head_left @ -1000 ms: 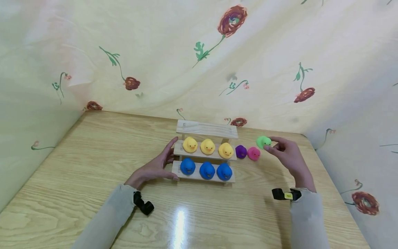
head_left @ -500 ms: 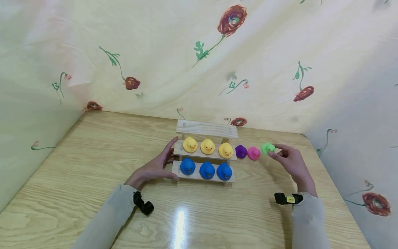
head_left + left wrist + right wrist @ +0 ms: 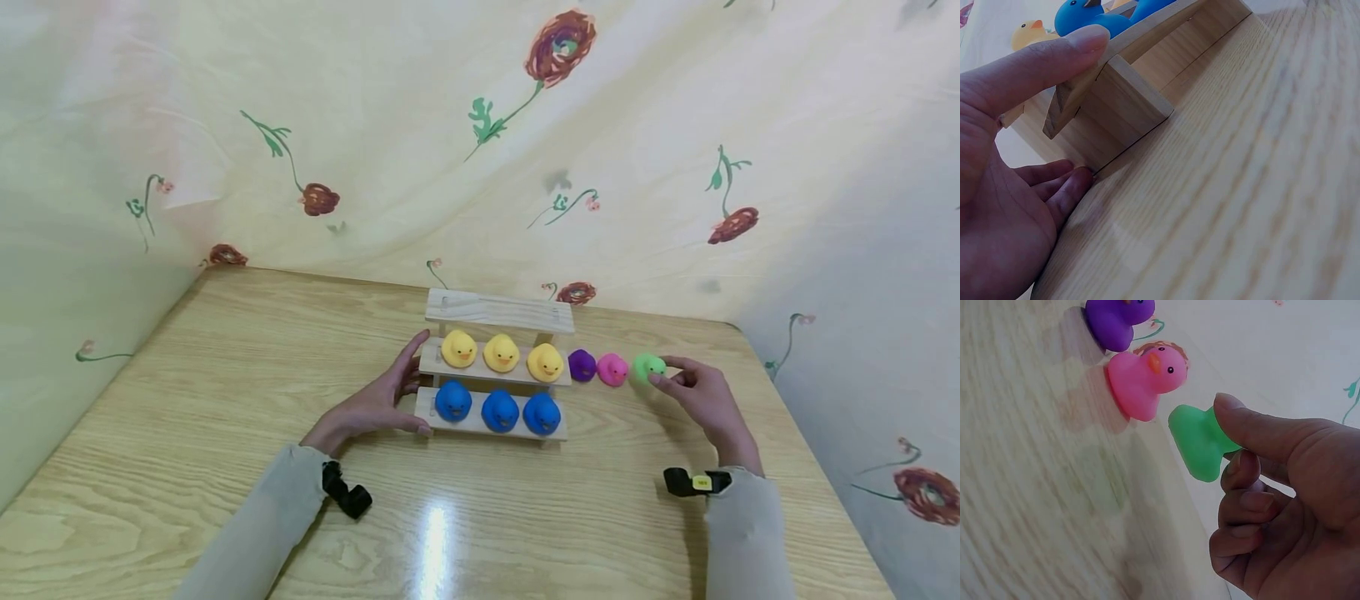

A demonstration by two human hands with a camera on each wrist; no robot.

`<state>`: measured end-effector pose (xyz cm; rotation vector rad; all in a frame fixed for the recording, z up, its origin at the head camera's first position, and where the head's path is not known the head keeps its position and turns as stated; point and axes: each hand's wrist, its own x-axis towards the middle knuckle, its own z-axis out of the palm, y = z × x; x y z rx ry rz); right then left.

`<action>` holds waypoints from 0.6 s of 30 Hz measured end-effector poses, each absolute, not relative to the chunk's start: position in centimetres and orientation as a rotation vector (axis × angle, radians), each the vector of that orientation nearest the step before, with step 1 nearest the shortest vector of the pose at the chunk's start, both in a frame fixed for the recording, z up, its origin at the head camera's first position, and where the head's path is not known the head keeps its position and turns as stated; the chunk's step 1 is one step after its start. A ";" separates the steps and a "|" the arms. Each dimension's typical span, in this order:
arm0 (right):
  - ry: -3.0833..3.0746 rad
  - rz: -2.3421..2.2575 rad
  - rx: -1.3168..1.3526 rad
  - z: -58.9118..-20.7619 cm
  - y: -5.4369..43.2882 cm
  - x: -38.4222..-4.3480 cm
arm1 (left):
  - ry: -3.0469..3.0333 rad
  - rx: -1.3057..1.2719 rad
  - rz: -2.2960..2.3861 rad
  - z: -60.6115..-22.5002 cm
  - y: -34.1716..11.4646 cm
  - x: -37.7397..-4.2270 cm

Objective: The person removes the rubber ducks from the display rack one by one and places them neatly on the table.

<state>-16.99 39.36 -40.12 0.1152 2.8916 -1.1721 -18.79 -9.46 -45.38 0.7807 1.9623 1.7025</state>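
A three-tier wooden stand (image 3: 498, 310) carries yellow rubber ducks (image 3: 501, 354) on its middle shelf and blue rubber ducks (image 3: 500, 410) on its lowest shelf. My left hand (image 3: 375, 400) holds the stand's left end, thumb (image 3: 1088, 40) on the lowest shelf's edge and other fingers against the side. Between thumb and fingers, my right hand (image 3: 701, 396) pinches a green rubber duck (image 3: 1197, 444). In the right wrist view the green duck hangs just above the table, beside the pink duck (image 3: 1144, 384).
A purple duck (image 3: 582, 366) stands by the stand's right end, with the pink one next to it. The wooden tabletop (image 3: 285, 350) meets a flower-patterned cloth (image 3: 405, 167) at the back and sides. Nothing stands on the stand's top shelf.
My right hand has moved slightly right and down with the green duck, bringing it in line with the pink and purple ducks. My left hand has stayed on the stand.
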 end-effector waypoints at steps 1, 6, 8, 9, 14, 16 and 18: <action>2.889 -1.172 0.119 -40.3 39.4 -17.0 | 1.964 0.778 1.700 -45.4 -9.5 -18.8; 2.886 -1.147 0.124 -40.7 39.3 -17.3 | 1.960 0.777 1.701 -45.4 -9.4 -18.8; 2.880 -1.141 0.126 -40.8 39.3 -17.3 | 1.953 0.783 1.707 -45.4 -9.4 -18.8; 2.877 -1.141 0.129 -40.9 39.3 -17.4 | 1.950 0.786 1.709 -45.4 -9.4 -18.8; 2.866 -1.129 0.130 -41.4 39.4 -17.6 | 1.950 0.791 1.712 -45.4 -9.4 -18.7; 2.866 -1.122 0.127 -41.5 39.4 -17.6 | 1.956 0.789 1.709 -45.5 -9.4 -18.8; 2.866 -1.118 0.122 -41.6 39.5 -17.6 | 1.963 0.780 1.705 -45.5 -9.4 -18.8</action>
